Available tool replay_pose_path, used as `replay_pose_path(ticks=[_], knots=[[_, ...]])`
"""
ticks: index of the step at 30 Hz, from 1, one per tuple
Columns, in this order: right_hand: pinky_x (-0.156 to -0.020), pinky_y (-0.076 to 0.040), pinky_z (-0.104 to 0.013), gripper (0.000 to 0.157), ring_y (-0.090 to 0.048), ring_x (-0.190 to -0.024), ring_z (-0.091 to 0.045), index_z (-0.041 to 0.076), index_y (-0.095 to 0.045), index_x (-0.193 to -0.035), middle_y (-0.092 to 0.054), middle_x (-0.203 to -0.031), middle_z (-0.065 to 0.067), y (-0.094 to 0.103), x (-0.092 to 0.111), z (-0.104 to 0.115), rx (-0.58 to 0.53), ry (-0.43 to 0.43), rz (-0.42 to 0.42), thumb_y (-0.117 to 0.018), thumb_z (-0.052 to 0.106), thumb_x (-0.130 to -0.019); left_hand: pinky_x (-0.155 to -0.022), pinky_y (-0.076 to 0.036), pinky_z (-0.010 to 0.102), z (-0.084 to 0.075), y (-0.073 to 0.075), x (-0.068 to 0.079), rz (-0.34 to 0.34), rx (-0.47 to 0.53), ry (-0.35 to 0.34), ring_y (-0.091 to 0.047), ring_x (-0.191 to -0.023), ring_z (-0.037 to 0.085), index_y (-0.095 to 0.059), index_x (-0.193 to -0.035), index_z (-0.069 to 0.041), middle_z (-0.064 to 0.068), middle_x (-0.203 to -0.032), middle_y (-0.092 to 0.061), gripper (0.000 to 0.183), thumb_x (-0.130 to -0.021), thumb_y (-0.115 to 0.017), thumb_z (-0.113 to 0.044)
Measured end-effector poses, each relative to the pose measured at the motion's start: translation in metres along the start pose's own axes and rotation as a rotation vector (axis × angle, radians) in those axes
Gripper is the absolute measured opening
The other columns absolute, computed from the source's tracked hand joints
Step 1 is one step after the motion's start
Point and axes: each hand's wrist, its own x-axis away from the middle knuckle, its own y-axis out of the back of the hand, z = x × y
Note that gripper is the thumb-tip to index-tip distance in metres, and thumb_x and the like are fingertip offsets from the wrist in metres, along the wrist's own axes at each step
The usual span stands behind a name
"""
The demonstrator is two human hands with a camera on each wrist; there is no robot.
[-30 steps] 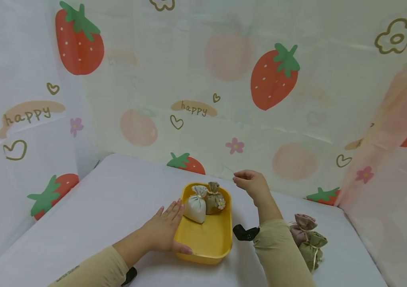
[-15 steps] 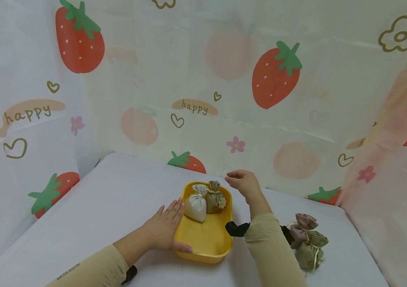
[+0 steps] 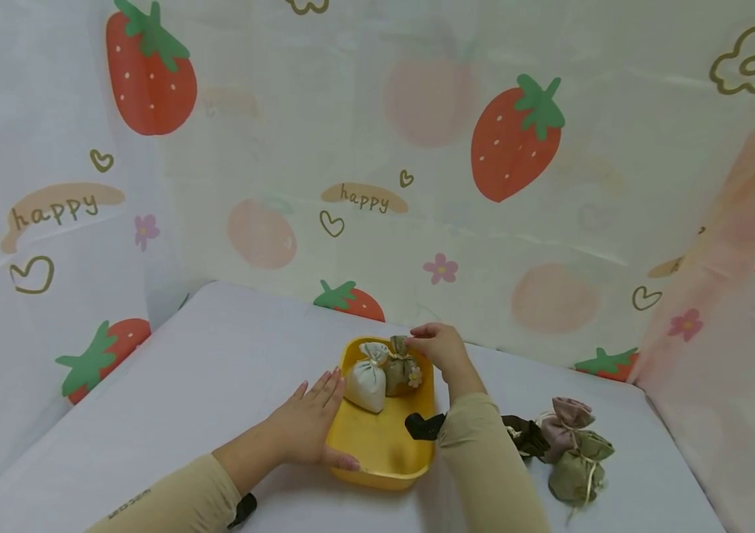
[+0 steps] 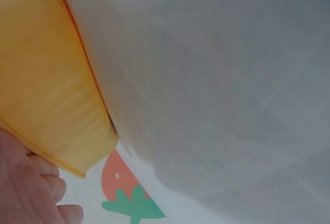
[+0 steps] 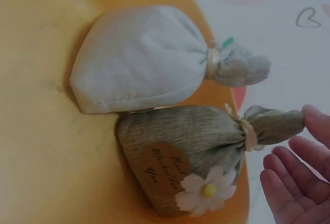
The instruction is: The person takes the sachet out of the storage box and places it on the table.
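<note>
My left hand [image 3: 304, 420] lies spread along the side of the yellow tray [image 3: 377, 448], fingers straight, which should keep it steady. My right hand [image 3: 445, 354] is at the top of the brown bag [image 3: 399, 379], which sits just beside the white bag [image 3: 366, 386] at the tray's far end; those fingers are loosely bent, not closed round anything. For a sure hold, I'd pinch close above the tie [image 5: 249, 134], clear of the flower [image 5: 208, 190], without nudging the white bag.
</note>
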Motion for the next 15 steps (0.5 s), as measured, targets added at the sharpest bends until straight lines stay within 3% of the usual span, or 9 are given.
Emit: replay_pose_path(ticks=[6,15], knots=[[-0.095,-0.038,-0.049,0.031,-0.053,-0.105,-0.028,0.013,-0.068,-0.105,-0.062,-0.109,-0.006,-0.006,-0.001,-0.008,0.046,0.013,0.034,-0.072,0.030,-0.079,-0.107,-0.013,0.054,0.002,-0.003,-0.001,-0.005,0.002,-0.001,-0.004,-0.139,0.030,-0.011,-0.145,0.001,0.017,-0.152,-0.004,0.124,-0.063,-0.042,-0.086],[-0.087,-0.044,-0.041,0.025,-0.054,-0.092,-0.025,0.009,-0.069,-0.098,-0.064,-0.098,-0.006,-0.012,-0.001,-0.009,0.079,0.048,0.017,-0.072,0.026,-0.079,-0.107,-0.013,0.054,0.003,-0.004,-0.001,-0.010,-0.004,-0.002,-0.003,-0.139,0.029,-0.011,-0.145,0.000,0.017,-0.152,-0.004,0.124,-0.062,-0.042,-0.086]])
